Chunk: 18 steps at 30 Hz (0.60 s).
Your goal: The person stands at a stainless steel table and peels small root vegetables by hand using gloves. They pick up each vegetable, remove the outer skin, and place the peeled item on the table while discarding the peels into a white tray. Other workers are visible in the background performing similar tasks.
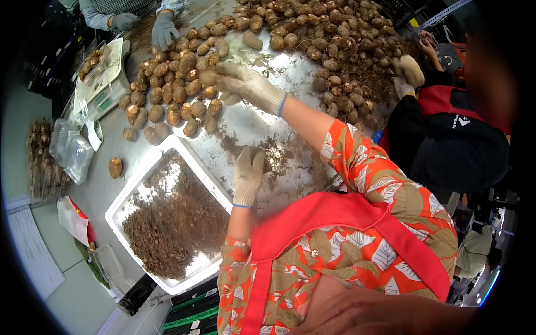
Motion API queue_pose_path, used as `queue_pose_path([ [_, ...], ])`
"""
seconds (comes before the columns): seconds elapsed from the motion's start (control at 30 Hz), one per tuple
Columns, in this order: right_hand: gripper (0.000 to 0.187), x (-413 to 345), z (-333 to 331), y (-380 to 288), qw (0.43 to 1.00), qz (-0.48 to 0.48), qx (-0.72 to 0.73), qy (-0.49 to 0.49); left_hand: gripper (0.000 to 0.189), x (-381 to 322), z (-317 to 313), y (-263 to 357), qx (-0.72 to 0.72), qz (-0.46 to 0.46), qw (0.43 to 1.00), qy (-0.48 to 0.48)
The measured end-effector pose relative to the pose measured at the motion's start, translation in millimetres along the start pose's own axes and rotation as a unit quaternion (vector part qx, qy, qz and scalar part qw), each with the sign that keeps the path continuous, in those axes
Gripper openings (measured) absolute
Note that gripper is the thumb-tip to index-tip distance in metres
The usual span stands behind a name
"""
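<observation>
My right hand (251, 86), in a soiled knitted glove with a blue cuff, reaches over the metal table (289, 67). Its fingertips are at a motion-blurred taro corm (209, 78) on the edge of a heap of taro corms (180, 92); whether they grip it cannot be made out. Nearer to my body, my left hand (248, 171) is bent over the table with its fingers together, back of the glove showing and palm hidden. Beside it stands a white foam box (193, 162) holding brown fibrous scraps (167, 226).
A larger taro pile (335, 37) spreads across the back right. At far left are a scale (104, 90) with a loaded tray, clear plastic boxes (73, 150) and one loose taro (115, 167). Gloved co-worker hands (164, 31) work opposite; another co-worker (452, 138) is at right.
</observation>
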State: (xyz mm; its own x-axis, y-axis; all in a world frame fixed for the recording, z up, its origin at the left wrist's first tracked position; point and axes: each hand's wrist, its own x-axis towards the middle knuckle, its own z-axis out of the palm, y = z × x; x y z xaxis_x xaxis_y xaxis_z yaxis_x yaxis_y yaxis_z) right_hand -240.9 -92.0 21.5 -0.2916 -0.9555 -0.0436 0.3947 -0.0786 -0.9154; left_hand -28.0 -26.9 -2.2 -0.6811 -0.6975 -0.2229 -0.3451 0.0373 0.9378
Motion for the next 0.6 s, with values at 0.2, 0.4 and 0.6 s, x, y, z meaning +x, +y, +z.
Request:
queue_pose_path([
  [0.2,0.050,12.3,-57.2,-42.8,0.907,0.008,-0.402,0.125,0.017,-2.5,-3.2,8.4,0.031,0.025,0.998,0.058],
  [0.4,0.046,52.4,-174.5,-72.6,0.744,0.030,-0.640,0.189,0.014,2.3,-2.1,7.8,-0.004,-0.027,1.000,-0.004],
  [0.6,0.053,79.8,-173.1,-71.2,0.672,0.094,-0.717,0.162,0.014,3.3,1.1,1.3,0.030,0.011,0.999,-0.021],
])
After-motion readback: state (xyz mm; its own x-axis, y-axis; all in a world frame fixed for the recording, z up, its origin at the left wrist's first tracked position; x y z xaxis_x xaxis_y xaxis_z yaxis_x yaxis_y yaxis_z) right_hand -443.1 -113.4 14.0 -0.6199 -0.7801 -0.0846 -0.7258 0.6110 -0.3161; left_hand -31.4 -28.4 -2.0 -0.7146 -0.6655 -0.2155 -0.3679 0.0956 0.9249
